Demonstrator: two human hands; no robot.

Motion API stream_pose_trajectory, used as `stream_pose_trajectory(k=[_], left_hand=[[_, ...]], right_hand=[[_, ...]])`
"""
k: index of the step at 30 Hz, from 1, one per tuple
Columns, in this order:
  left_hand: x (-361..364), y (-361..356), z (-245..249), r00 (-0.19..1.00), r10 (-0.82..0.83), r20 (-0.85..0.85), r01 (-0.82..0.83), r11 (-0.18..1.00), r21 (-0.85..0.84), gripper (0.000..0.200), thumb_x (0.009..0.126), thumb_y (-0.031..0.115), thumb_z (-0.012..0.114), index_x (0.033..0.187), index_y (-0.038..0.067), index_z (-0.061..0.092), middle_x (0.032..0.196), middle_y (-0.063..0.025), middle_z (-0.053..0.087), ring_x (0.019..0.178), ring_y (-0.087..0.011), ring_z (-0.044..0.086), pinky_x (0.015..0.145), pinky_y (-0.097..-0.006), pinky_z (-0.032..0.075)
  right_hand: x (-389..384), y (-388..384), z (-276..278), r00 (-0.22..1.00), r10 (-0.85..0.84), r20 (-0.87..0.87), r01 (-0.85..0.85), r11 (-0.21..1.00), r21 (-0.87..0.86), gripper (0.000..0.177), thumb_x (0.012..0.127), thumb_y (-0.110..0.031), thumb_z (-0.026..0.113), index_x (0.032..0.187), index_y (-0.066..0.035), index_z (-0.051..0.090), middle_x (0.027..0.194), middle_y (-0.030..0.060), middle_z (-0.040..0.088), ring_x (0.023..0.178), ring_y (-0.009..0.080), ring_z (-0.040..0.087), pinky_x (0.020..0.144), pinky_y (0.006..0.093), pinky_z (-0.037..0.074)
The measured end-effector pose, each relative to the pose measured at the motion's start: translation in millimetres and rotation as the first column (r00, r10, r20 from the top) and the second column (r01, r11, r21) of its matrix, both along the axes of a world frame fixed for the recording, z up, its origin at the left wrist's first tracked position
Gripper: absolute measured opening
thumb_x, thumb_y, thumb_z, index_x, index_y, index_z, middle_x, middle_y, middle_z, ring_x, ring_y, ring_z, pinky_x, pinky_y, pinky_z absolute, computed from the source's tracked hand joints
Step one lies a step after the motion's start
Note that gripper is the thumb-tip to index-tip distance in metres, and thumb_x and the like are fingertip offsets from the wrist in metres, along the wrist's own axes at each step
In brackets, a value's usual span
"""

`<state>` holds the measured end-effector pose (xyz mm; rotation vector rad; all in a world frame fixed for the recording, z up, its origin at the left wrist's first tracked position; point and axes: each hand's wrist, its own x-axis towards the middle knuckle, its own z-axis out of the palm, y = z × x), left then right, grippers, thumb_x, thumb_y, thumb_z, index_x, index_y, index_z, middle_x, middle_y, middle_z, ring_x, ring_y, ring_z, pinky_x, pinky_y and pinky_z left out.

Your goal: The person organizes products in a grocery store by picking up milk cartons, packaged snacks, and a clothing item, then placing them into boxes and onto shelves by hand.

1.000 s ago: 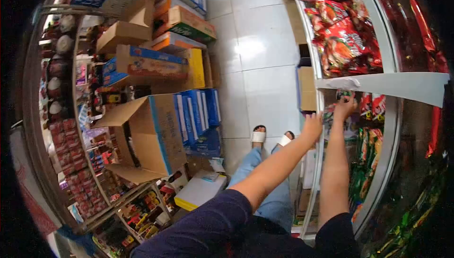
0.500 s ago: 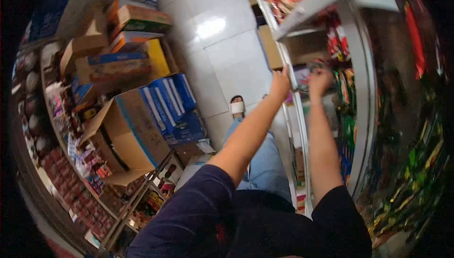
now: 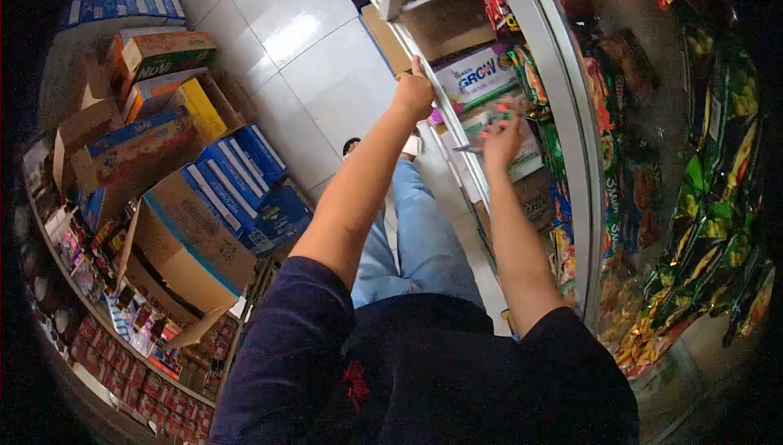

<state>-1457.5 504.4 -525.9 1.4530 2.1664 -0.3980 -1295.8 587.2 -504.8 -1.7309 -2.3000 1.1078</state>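
Note:
My left hand [image 3: 416,92] is closed on the white metal edge of the shelf frame [image 3: 447,110], its arm stretched forward across the aisle. My right hand [image 3: 503,141] is inside the frame, in front of a white box marked "GROW" [image 3: 479,78]. A thin, dark, pointed object [image 3: 468,149] sticks out from its thumb side, and pinkish-red spots show at the fingers; blur hides what the object is. Green snack packets [image 3: 550,151] hang just right of this hand.
Cardboard boxes [image 3: 192,229] and blue cartons [image 3: 236,172] are stacked on the left, beside shelves of small goods [image 3: 134,367]. Pale floor tiles [image 3: 281,29] run between. A metal upright [image 3: 575,110] and hanging packets [image 3: 710,200] stand on the right.
The view has swung so that the surroundings shift left. My right hand has come down and back toward me, and the pointed object now shows. My left hand stays on the frame.

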Motion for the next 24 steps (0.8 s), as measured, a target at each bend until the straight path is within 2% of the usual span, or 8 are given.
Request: stream_pose_trajectory(k=[3,5,8,10,15,17,20,24], left_hand=[[1,0,0,1.000,-0.016,-0.005,0.016,1.000,0.005,0.040,0.072,0.025,0.051,0.105,0.004,0.060,0.127,-0.0253,0.037,0.122,-0.0392,0.030,0.068,-0.0514,0.046],[-4,-8,-1,0.999,-0.052,-0.011,0.052,0.998,-0.018,0.042,0.073,0.022,0.049,0.109,0.002,0.057,0.128,-0.0251,0.036,0.122,-0.0385,0.031,0.068,-0.0509,0.046],[-7,-25,-28,0.995,0.096,0.021,-0.098,0.947,0.305,0.078,0.063,0.016,0.056,0.127,-0.011,0.020,0.125,-0.0326,0.033,0.064,-0.0298,0.061,0.060,-0.0421,0.047],[-23,-26,-5,0.991,0.036,0.132,-0.064,0.974,0.218,0.065,0.068,0.017,0.053,0.123,-0.008,0.030,0.129,-0.0293,0.029,0.074,-0.0293,0.061,0.063,-0.0415,0.048],[-29,-25,-27,0.999,-0.034,-0.034,0.044,0.925,0.379,0.051,0.075,0.024,0.051,0.121,0.003,0.040,0.125,-0.0192,0.039,0.110,-0.0341,0.044,0.086,-0.0440,0.039],[3,-21,-8,0.989,0.015,-0.150,0.060,0.875,0.481,0.053,0.074,0.021,0.053,0.122,0.005,0.039,0.126,-0.0196,0.037,0.115,-0.0341,0.038,0.088,-0.0483,0.035],[72,-13,-27,0.985,-0.104,0.141,-0.009,0.774,0.633,0.061,0.068,0.017,0.059,0.124,0.008,0.038,0.130,-0.0189,0.033,0.119,-0.0363,0.034,0.095,-0.0535,0.027],[146,-19,-3,0.910,-0.307,0.278,0.098,0.812,0.576,0.057,0.074,0.014,0.052,0.128,0.011,0.035,0.134,-0.0159,0.030,0.124,-0.0354,0.027,0.100,-0.0518,0.022]], right_hand=[[10,-23,-20,0.941,0.297,0.165,-0.325,0.928,0.183,0.054,0.070,-0.001,0.059,0.120,-0.005,0.040,0.104,0.0180,0.047,0.098,0.0345,0.047,0.082,0.0394,0.040],[24,-27,-25,0.944,0.314,0.102,-0.328,0.925,0.192,0.048,0.069,0.000,0.060,0.113,-0.007,0.044,0.104,0.0151,0.047,0.099,0.0325,0.047,0.077,0.0389,0.042],[68,-19,6,0.973,0.202,0.112,-0.212,0.973,0.088,0.042,0.069,0.003,0.057,0.110,-0.001,0.047,0.098,0.0156,0.050,0.089,0.0316,0.051,0.077,0.0391,0.043],[150,-3,-38,0.958,-0.255,-0.129,0.232,0.958,-0.171,0.030,0.076,-0.002,0.056,0.105,-0.004,0.052,0.086,0.0165,0.054,0.068,0.0308,0.058,0.059,0.0409,0.047],[195,-25,-21,0.686,-0.712,-0.152,0.645,0.692,-0.325,0.034,0.070,-0.016,0.066,0.099,-0.004,0.055,0.082,0.0132,0.061,0.067,0.0264,0.060,0.058,0.0375,0.047],[191,-45,-16,0.719,-0.682,-0.135,0.661,0.730,-0.174,0.033,0.069,-0.013,0.065,0.099,-0.004,0.054,0.084,0.0118,0.060,0.070,0.0253,0.060,0.061,0.0369,0.047],[136,-74,-28,0.941,-0.318,0.115,0.261,0.899,0.352,0.042,0.066,-0.004,0.063,0.105,-0.009,0.047,0.094,0.0140,0.056,0.093,0.0324,0.053,0.078,0.0404,0.042],[133,-74,-20,0.945,-0.315,0.094,0.287,0.930,0.228,0.044,0.065,-0.006,0.063,0.106,-0.009,0.048,0.105,0.0169,0.051,0.099,0.0346,0.049,0.079,0.0429,0.042]])
